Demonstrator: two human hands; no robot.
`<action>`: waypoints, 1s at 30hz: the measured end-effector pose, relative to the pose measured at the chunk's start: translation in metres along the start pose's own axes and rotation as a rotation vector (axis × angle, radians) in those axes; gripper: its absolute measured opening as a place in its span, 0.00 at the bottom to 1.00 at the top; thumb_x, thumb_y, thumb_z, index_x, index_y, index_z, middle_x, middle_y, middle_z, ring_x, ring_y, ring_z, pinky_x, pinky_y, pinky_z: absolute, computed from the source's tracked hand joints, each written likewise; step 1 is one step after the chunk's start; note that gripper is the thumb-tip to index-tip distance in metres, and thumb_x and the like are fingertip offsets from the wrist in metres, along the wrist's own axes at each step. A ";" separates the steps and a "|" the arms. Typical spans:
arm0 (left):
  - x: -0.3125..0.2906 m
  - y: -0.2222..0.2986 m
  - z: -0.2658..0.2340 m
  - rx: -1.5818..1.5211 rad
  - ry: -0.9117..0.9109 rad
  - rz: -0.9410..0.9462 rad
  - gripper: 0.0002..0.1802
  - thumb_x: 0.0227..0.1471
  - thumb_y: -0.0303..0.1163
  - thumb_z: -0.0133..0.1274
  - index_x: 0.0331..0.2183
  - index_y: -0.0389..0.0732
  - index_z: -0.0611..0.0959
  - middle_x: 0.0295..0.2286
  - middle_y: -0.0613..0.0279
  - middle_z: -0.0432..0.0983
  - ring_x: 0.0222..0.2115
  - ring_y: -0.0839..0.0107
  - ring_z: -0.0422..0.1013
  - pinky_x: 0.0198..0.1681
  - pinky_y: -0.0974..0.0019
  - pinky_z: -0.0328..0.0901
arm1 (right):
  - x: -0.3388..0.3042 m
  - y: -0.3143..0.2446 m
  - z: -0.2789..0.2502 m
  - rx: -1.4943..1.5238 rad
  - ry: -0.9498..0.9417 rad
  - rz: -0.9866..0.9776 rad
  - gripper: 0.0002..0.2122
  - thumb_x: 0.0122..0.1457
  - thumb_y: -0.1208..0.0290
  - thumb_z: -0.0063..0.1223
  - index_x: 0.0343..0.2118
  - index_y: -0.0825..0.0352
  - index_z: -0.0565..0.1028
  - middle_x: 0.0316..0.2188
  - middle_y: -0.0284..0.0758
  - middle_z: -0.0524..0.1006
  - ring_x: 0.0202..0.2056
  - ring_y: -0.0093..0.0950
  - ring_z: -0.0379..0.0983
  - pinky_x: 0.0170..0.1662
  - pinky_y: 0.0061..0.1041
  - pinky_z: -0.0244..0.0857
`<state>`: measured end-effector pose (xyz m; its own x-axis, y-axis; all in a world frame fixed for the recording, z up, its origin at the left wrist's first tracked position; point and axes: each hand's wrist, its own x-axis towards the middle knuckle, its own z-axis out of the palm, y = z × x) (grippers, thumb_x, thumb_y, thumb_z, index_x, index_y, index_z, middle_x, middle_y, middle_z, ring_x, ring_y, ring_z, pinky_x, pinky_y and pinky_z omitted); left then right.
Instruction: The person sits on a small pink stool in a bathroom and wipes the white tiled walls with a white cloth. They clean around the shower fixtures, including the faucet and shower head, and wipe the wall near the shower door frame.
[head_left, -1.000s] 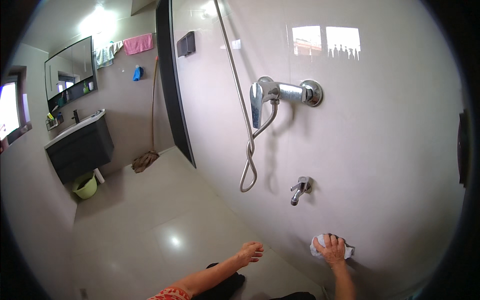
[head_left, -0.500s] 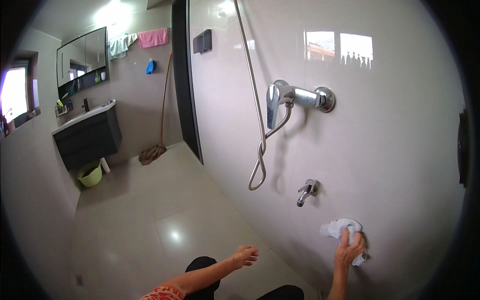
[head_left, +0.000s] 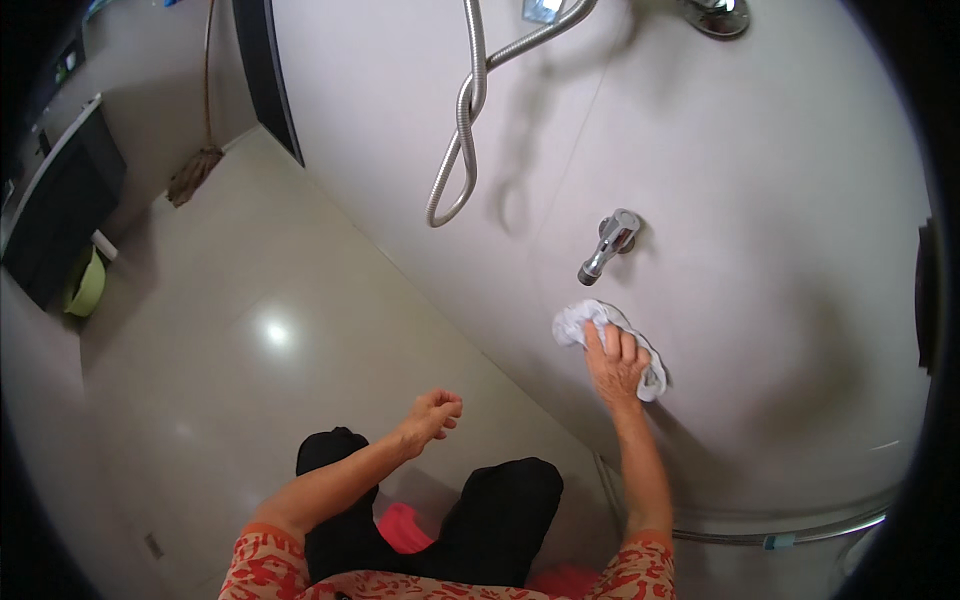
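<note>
My right hand (head_left: 617, 366) grips a crumpled white cloth (head_left: 573, 322) and presses it against the pale, glossy wall. The cloth lies just below a small chrome tap (head_left: 611, 244), apart from it, and part of it sticks out past my fingers on both sides. My left hand (head_left: 433, 415) hangs in the air over my knee, its fingers curled in loosely with nothing visible in them. A looped metal shower hose (head_left: 464, 130) hangs on the wall, up and to the left of the tap.
A mop (head_left: 195, 175) leans at the far left, near a dark vanity cabinet (head_left: 65, 200) and a light green bucket (head_left: 87, 284). Something pink (head_left: 404, 528) shows between my knees. A curved metal rail (head_left: 725, 537) runs along the wall's foot at the lower right.
The view has tipped downward, bringing more of my arms and legs in. My right hand and the cloth have slid left along the wall, to below the tap. My left hand stays curled.
</note>
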<state>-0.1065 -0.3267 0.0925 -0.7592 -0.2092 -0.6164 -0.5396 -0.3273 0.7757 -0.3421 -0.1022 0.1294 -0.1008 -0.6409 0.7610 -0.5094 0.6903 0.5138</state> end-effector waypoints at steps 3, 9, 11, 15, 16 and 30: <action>-0.031 0.024 0.011 0.085 -0.132 0.019 0.17 0.53 0.40 0.53 0.42 0.43 0.76 0.35 0.66 0.73 0.35 0.74 0.69 0.36 0.68 0.65 | 0.032 -0.016 0.011 0.010 0.028 -0.006 0.15 0.50 0.66 0.57 0.43 0.47 0.74 0.44 0.23 0.65 0.44 0.24 0.60 0.42 0.29 0.48; -0.098 0.028 0.024 0.206 -0.319 0.092 0.19 0.54 0.42 0.52 0.44 0.42 0.75 0.35 0.66 0.72 0.35 0.75 0.68 0.36 0.69 0.64 | 0.115 -0.054 0.003 0.073 -0.074 -0.101 0.16 0.50 0.68 0.53 0.44 0.48 0.73 0.50 0.23 0.64 0.47 0.24 0.58 0.43 0.29 0.48; -0.104 0.013 0.019 0.183 -0.319 0.068 0.20 0.53 0.43 0.52 0.44 0.42 0.75 0.35 0.66 0.72 0.35 0.75 0.67 0.36 0.69 0.64 | 0.133 -0.069 0.006 0.027 -0.153 -0.211 0.17 0.50 0.68 0.51 0.45 0.50 0.72 0.52 0.23 0.62 0.49 0.24 0.57 0.43 0.28 0.47; -0.099 -0.011 -0.007 0.142 -0.188 -0.042 0.20 0.53 0.44 0.52 0.44 0.42 0.75 0.35 0.67 0.71 0.35 0.75 0.67 0.36 0.68 0.64 | 0.151 -0.087 0.015 -0.021 -0.189 -0.354 0.19 0.49 0.67 0.50 0.47 0.55 0.71 0.55 0.24 0.59 0.52 0.24 0.54 0.43 0.27 0.48; -0.102 -0.014 -0.009 0.139 -0.156 -0.061 0.21 0.53 0.45 0.52 0.44 0.42 0.75 0.35 0.67 0.71 0.35 0.75 0.67 0.36 0.68 0.63 | 0.149 -0.084 0.014 0.007 -0.186 -0.359 0.18 0.49 0.67 0.50 0.46 0.57 0.71 0.55 0.25 0.59 0.53 0.25 0.54 0.43 0.27 0.48; -0.122 0.025 -0.018 -0.004 -0.307 0.031 0.17 0.56 0.40 0.52 0.45 0.42 0.75 0.36 0.68 0.73 0.36 0.78 0.68 0.37 0.72 0.64 | 0.041 -0.025 -0.022 -0.125 -0.049 -0.142 0.13 0.51 0.66 0.58 0.42 0.48 0.76 0.52 0.24 0.69 0.49 0.26 0.61 0.39 0.28 0.50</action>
<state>-0.0209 -0.3259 0.1840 -0.8498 0.0688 -0.5226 -0.5139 -0.3287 0.7924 -0.3148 -0.1387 0.1567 -0.0786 -0.7481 0.6589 -0.4120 0.6263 0.6619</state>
